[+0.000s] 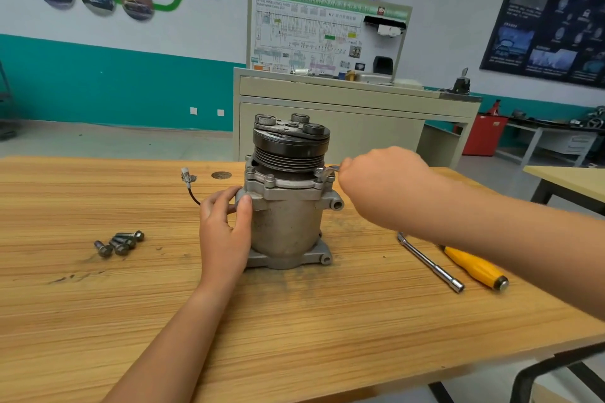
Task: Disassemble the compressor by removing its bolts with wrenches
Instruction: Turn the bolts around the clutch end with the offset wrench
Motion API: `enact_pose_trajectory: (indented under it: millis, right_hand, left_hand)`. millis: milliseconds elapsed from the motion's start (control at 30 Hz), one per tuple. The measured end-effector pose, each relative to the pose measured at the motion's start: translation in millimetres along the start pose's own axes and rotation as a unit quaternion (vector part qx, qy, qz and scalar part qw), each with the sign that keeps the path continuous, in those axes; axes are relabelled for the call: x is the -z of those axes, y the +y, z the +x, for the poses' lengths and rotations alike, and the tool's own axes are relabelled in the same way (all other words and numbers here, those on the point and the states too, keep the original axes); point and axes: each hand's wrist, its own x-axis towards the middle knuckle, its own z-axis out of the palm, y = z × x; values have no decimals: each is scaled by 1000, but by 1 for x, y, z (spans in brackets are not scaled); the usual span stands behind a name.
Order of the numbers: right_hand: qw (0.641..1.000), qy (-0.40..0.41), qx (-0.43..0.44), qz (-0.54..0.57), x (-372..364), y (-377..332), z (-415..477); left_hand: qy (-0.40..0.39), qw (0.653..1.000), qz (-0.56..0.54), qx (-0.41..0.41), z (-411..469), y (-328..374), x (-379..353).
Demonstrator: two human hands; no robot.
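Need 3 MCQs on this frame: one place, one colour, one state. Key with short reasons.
1. The loose dark steel bolts lie:
A. on the wooden table, left of the grey metal compressor
B. on its pulley
C. on the floor

2. The screwdriver's plastic handle is:
A. red
B. yellow
C. black

3. The right hand:
A. lies flat on the table
B. grips a silver wrench at an upper flange bolt
C. holds the screwdriver

Key: 1 A, they cluster left of the left hand, which steadies the compressor; 2 B, plainly yellow; 3 B, fingers curl round the wrench shank.
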Motion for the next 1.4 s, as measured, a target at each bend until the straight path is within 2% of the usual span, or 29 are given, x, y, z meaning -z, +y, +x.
enact_pose_trajectory:
  millis: [300,567,633,700,733,800,867,967,1200,1400]
  right_hand:
    - [994,85,64,-26,-52,53,37]
    - [984,139,19,112,-69,35,69]
    - [961,182,-43,202,-70,41,54]
    - [908,249,-99,321,-64,45,35]
    - [893,267,-108,346,-59,44,24]
    - [907,245,-98,329,-49,39,4]
    - [943,176,-93,266,-44,28,-10]
    - [972,84,-86,199,-38,10,-15]
    - [994,2,-64,89,-17,-12,-5]
    - [997,-64,10,37,0,-15,-5]
  left_hand:
    - [4,1000,6,4,2,0,0]
    - [0,1000,14,-4,2,-3,0]
    - [-2,1000,18,-6,2,-3,0]
    - [-3,1000,20,-7,2,-4,0]
    - [-3,1000,20,-8,2,-4,0]
    - [-2,1000,19,-8,1,-4,0]
    - [-2,1000,20,-9,1,-4,0]
    - [-2,1000,20,-7,1,-3,0]
    - [-4,1000,12,-13,1,-4,1]
    - [-3,1000,15,-8,1,-4,0]
